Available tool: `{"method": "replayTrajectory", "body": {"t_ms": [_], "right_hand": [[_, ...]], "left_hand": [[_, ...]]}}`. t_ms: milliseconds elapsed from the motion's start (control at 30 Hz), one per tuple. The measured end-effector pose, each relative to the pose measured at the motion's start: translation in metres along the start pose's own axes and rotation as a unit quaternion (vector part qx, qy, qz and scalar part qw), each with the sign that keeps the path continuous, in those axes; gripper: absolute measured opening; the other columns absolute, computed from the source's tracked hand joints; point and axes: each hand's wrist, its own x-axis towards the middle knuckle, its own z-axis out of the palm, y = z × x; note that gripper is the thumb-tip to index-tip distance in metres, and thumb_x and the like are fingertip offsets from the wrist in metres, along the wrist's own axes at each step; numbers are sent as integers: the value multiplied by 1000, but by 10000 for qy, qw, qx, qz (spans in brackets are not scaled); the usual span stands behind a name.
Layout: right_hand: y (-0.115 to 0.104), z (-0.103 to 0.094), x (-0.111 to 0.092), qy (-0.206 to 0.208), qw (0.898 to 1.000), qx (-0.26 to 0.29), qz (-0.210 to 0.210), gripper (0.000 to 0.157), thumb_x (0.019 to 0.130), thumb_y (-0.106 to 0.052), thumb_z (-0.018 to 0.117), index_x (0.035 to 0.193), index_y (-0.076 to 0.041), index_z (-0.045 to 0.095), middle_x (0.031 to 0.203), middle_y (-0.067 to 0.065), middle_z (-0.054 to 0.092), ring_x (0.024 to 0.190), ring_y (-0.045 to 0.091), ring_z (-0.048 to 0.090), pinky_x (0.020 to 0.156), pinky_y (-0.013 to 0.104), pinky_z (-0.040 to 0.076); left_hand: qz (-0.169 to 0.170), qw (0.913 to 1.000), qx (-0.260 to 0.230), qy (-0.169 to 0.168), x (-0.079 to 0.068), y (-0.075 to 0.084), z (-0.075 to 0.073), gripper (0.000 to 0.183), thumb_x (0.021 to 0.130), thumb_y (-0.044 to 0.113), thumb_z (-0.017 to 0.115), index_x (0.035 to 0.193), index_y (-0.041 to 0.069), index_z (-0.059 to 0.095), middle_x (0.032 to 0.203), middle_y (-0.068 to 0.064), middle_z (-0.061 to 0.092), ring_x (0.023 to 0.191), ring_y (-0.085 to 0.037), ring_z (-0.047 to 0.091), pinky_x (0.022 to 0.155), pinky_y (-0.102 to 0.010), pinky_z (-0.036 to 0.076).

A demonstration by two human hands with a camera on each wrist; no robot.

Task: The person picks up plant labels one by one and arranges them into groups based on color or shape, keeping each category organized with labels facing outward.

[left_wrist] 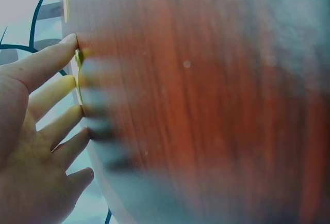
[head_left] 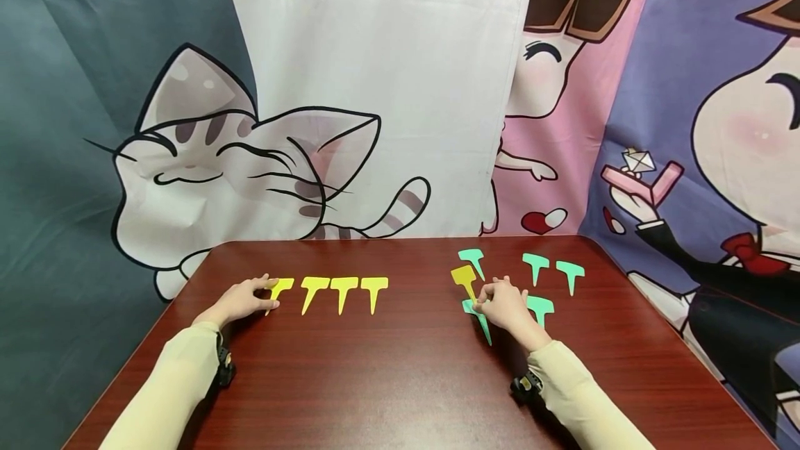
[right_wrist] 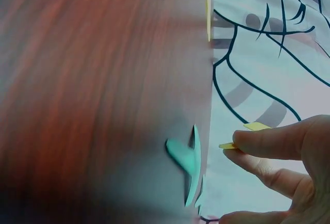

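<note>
My left hand (head_left: 242, 299) rests at the far left of a row of yellow T-shaped plant labels. Its fairly straight fingers touch the end label (head_left: 283, 285), partly covered by them; the left wrist view catches that label (left_wrist: 79, 79) edge-on under the fingertips. On the right side, my right hand (head_left: 506, 305) pinches another yellow T-shaped plant label (head_left: 464, 276) by its stem, between thumb and forefinger, head pointing away. The right wrist view has this hand (right_wrist: 281, 167) raised above the table. Below the held label lies a green T-shaped label (head_left: 483, 328), overlapped by it in the head view.
Three more yellow labels (head_left: 344, 287) lie in line to the right of my left hand. Several green labels (head_left: 570, 273) lie scattered around my right hand on the dark red-brown table (head_left: 375, 380). A printed cartoon cloth (head_left: 387, 54) hangs behind the far edge.
</note>
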Motion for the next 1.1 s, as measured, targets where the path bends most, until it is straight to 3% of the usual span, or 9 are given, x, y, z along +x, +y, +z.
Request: {"method": "replayTrajectory", "body": {"t_ms": [133,267,600,800,1033,1100], "right_hand": [[-8,5,4,-39,10000,52,34,21,77,-14,73,61,-11,61,128,26,58,139,49,23,102,76,7],[-16,9,6,-77,9998,178,40,20,76,-12,73,58,-10,63,104,15,71,140,45,24,103,76,4],[-30,24,16,-142,9998,154,54,22,74,-15,75,56,-10,63,117,19,66,140,37,31,104,75,5],[-38,31,20,-117,9998,129,25,24,72,-15,76,54,-12,62,96,9,74,137,33,38,104,74,8],[-46,41,25,-203,9998,-51,23,26,72,-14,74,51,-13,59,118,14,67,139,39,32,104,74,13],[-48,43,26,-219,9997,-39,59,27,71,-14,73,50,-13,58,116,14,68,140,38,30,105,73,12]], "left_hand": [[-21,10000,-38,-9,-1,0,0,67,85,37,69,139,4,48,148,-29,30,136,-52,22,104,-66,24],[-30,10000,-25,4,0,-2,1,67,85,37,69,139,4,48,148,-29,30,136,-52,22,105,-66,24],[-14,10000,-18,5,-1,-1,0,68,85,38,68,140,4,47,148,-29,30,136,-52,22,104,-66,24],[5,10000,-21,0,-1,-1,0,67,86,38,68,140,4,47,149,-29,29,136,-52,21,104,-67,24],[10,10000,2,34,-1,-2,0,67,85,38,68,140,4,47,149,-28,30,136,-52,21,104,-66,24],[4,10000,12,28,-1,-2,0,68,85,39,68,140,4,47,149,-28,30,136,-52,21,105,-66,24]]}}
